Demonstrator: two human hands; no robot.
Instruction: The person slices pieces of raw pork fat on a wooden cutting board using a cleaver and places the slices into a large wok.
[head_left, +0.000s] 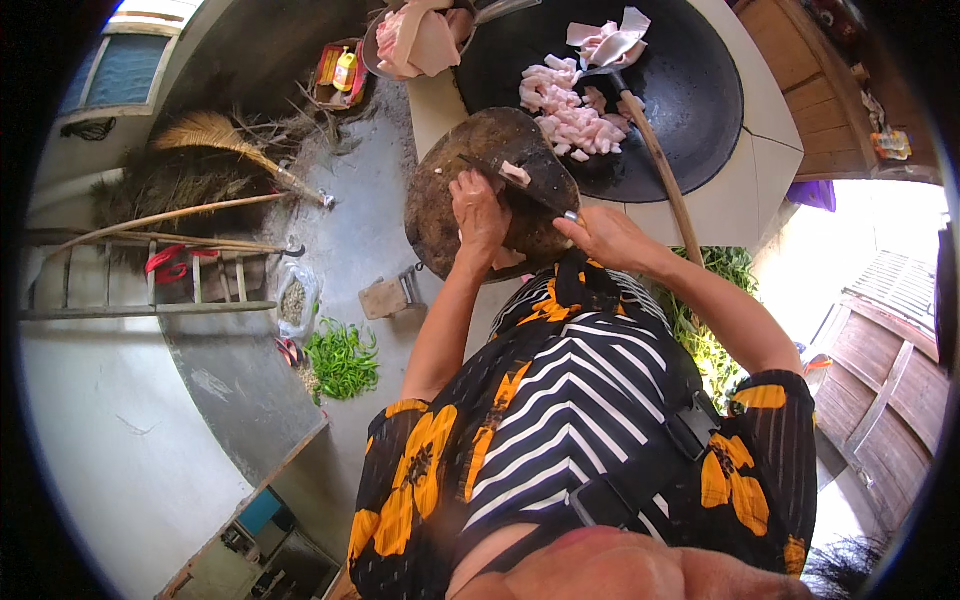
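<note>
My right hand (609, 236) is closed around the handle of a dark-bladed kitchen knife (546, 196), which lies slantwise over a round wooden chopping block (435, 217). A small pale piece of meat (515, 174) rests on the blade. My left hand (478, 208) is on the block at the knife's left part, fingers bent; what lies under them is hidden. More pale meat (508, 259) shows beside my left wrist. Beyond the block, a big black wok (682, 90) holds many chopped fatty pieces (577, 124) and a wooden-handled ladle (660, 154) with larger slices on it.
A metal bowl (373, 60) of large meat slabs stands beside the wok on the tiled stove (765, 161). On the floor to the left are green peppers (341, 360), a small stool (384, 298), a straw broom (217, 139) and a wooden ladder (142, 309). Leafy greens (712, 277) lie at right.
</note>
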